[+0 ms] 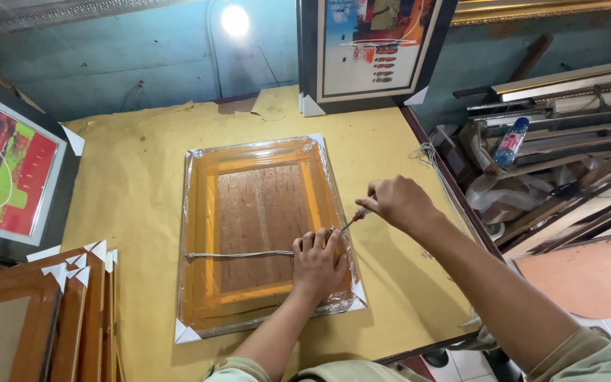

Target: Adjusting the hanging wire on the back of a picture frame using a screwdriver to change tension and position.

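A picture frame (206, 233) wrapped in clear plastic lies face down on the yellow-papered table (136, 163), its brown backing board up. A grey hanging wire (238, 254) runs across the back from the left rail. My left hand (317, 265) presses flat on the frame's right rail, over the wire's right end. My right hand (399, 203) grips a small screwdriver (354, 218) with a red handle, its tip angled down to the rail just beside my left fingers.
Stacked wooden frames (72, 311) with white corner guards stand at the lower left. Framed abstract pictures lean at the left (8, 170) and at the back (373, 46). Moulding lengths and a plastic bottle (510, 141) lie to the right, past the table edge. A lamp (235, 20) shines above.
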